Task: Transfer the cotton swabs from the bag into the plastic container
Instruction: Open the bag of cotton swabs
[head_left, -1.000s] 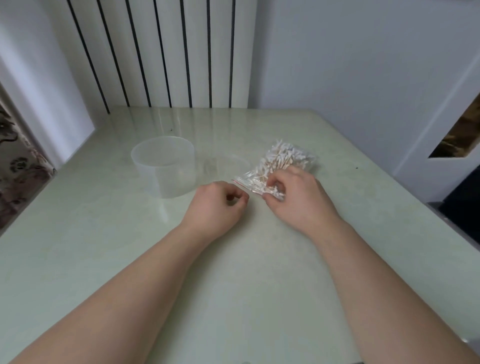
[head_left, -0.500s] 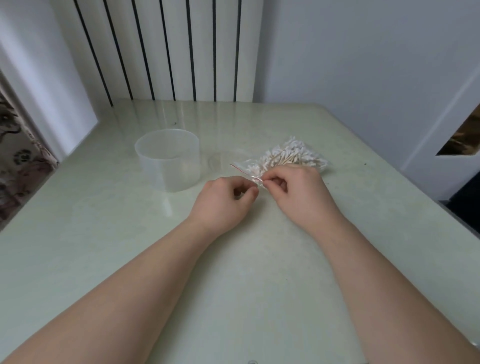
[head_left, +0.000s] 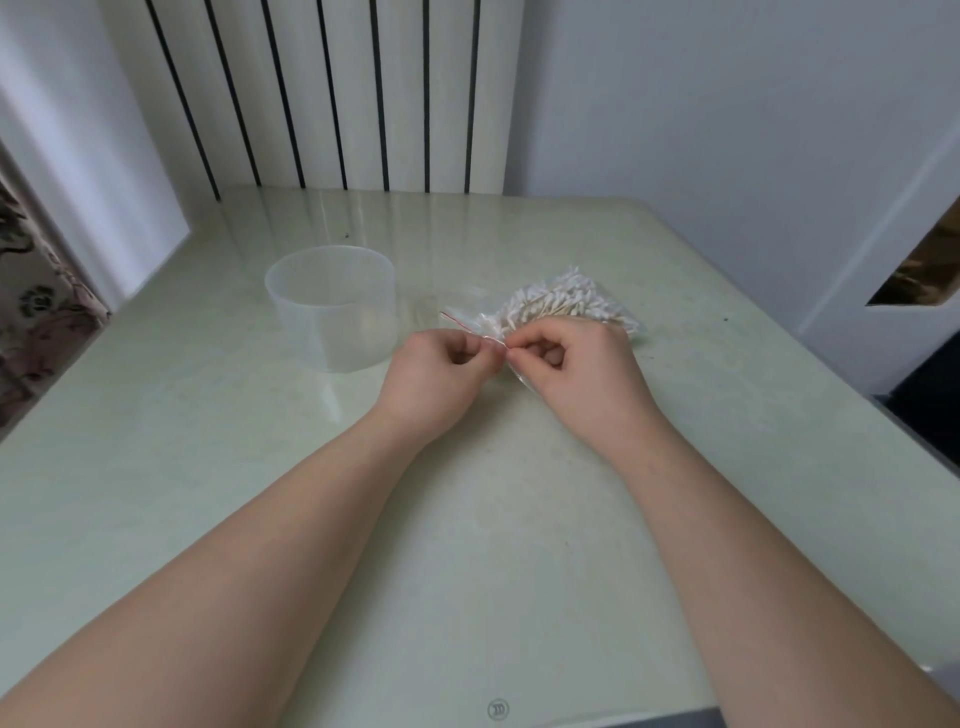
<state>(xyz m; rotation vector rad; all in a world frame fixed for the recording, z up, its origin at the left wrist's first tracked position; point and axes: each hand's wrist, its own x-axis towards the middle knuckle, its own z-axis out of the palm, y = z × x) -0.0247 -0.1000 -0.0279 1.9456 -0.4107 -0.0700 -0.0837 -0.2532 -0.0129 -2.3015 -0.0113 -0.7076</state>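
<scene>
- The plastic container (head_left: 332, 306) stands upright and open-topped on the pale green table (head_left: 208, 467); it is translucent, round, and nothing shows inside it.
- Just to the right of the container lies the clear bag (head_left: 485, 326), its red-lined mouth edge pointing toward the container and lifted a little off the table.
- The cotton swabs (head_left: 566, 304) are all inside the bag, bunched in its far end, further right of the container.
- The left hand (head_left: 436, 379) sits just right of the container, near its front wall; its fingers (head_left: 480, 354) are curled and pinch the bag's mouth edge.
- The right hand (head_left: 576, 374) is beyond the left, further from the container; its fingers (head_left: 519, 351) pinch the same edge, almost tip to tip with the left.
- Behind the container, past the table's far edge, stands a white radiator (head_left: 332, 93) with dark gaps.
</scene>
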